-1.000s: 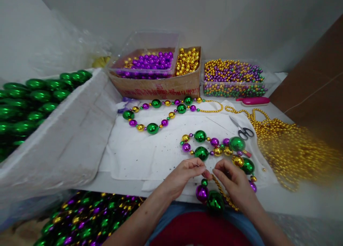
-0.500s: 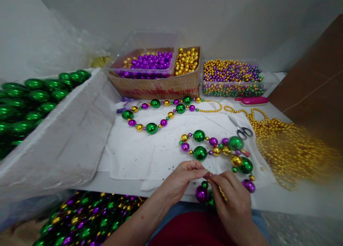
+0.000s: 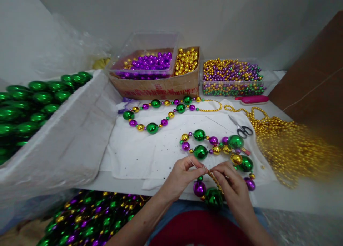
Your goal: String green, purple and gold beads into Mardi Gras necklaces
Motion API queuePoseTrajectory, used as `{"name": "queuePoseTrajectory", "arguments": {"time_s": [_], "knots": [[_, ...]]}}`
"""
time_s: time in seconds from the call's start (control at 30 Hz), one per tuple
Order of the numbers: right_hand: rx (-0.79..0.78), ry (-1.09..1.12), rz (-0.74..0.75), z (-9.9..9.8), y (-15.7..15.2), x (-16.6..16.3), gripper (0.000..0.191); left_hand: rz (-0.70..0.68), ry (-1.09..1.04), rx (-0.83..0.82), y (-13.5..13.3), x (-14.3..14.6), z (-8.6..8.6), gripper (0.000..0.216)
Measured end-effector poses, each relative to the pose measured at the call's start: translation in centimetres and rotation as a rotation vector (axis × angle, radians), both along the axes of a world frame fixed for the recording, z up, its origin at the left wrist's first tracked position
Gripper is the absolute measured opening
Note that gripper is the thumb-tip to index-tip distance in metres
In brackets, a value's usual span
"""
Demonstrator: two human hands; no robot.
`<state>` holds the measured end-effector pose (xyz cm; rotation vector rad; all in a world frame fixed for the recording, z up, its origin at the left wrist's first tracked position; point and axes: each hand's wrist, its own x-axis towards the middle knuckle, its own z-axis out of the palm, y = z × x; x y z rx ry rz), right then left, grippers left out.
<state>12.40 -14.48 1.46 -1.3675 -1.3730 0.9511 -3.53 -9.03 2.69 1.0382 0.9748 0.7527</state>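
Note:
At the table's front edge my left hand [image 3: 182, 174] pinches a thin white thread [image 3: 191, 161] between thumb and fingers. My right hand [image 3: 232, 183], close beside it, is closed on a string of small gold beads [image 3: 214, 178] that meets the thread at the fingertips. Below the hands hang a green ball [image 3: 213, 197] and a purple ball [image 3: 199, 188] of a bead necklace. The rest of that necklace [image 3: 200, 152], in green, gold and purple, curls over the white cloth behind my hands. The knot or joint itself is too small to make out.
A second necklace [image 3: 152, 128] lies farther back. Scissors [image 3: 241, 128] and a pink-handled tool [image 3: 254, 100] rest at right, near a heap of gold bead strings [image 3: 289, 149]. Behind stand a carton [image 3: 158, 88] and a clear bead bin [image 3: 233, 89]. A white foam box [image 3: 77, 131] holds green balls.
My right fingers have lifted and opened out a little, showing more of the gold string. The hanging green ball has come further into view. My left hand keeps its pinch.

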Motion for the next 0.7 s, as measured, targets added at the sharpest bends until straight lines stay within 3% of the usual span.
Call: {"name": "queuePoseTrajectory", "arguments": {"time_s": [0.17, 0.27, 0.53, 0.6, 0.7], "knots": [[-0.117, 0.152, 0.092, -1.5, 1.7, -0.3, 0.006, -0.041, 0.110, 0.188, 0.2, -0.4, 0.5, 0.015], [-0.113, 0.217, 0.074, -2.0, 2.0, -0.7, 0.011, -0.028, 0.185, 0.306, 0.2, -0.5, 0.6, 0.012], [-0.095, 0.213, 0.044, -1.6, 1.2, -1.1, 0.014, 0.128, 0.461, 0.765, -0.4, 0.3, -1.0, 0.008], [-0.051, 0.186, 0.043, -1.5, 1.0, -1.4, 0.012, 0.185, 0.455, 0.799, -0.7, 0.8, -1.5, 0.009], [-0.022, 0.184, 0.039, -1.4, 1.0, -1.7, 0.009, 0.292, 0.379, 0.679, -0.9, 1.5, -2.2, 0.007]]}}
